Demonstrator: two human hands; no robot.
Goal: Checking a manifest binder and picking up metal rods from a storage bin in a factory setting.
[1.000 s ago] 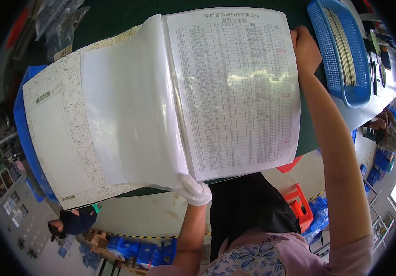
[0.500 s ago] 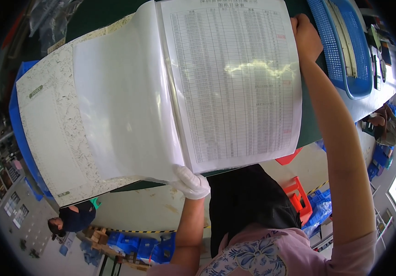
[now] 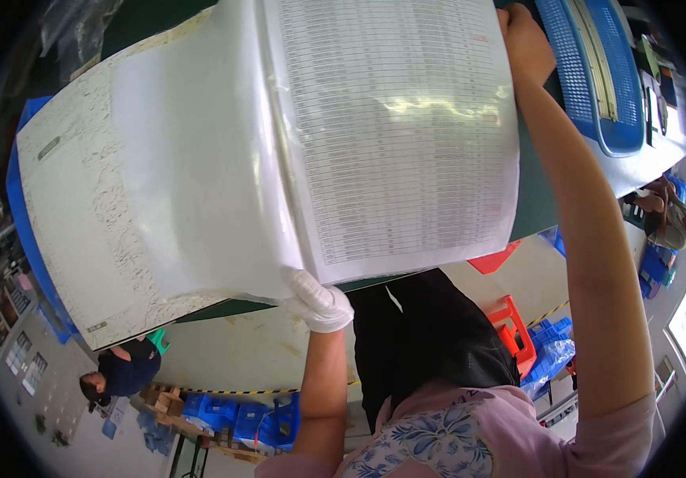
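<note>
A binder with a speckled cover [image 3: 68, 199] lies spread out in front of me. A blank, glossy clear sleeve [image 3: 192, 159] is turned over onto its left side. To the right is a sleeved sheet [image 3: 407, 159] printed with a dense table, with light glaring off the plastic. My left hand [image 3: 319, 303], in a white glove, is closed on the lower edge of the turned sleeve beside the spine; its fingertips are partly hidden. My bare right hand [image 3: 528, 46] curls its fingers at the upper right edge of the printed sheet.
The binder lies on a dark green tabletop [image 3: 538, 203]. A blue plastic basket [image 3: 622, 135] with pale upright folders stands at the far right. Below the table are a red stool [image 3: 522, 346] and blue bins [image 3: 235, 418]. Two people are in the background, left and right.
The binder and left hand appear slightly higher and further left, and the top of the printed sheet has left the picture. Both hands keep their places on the binder.
</note>
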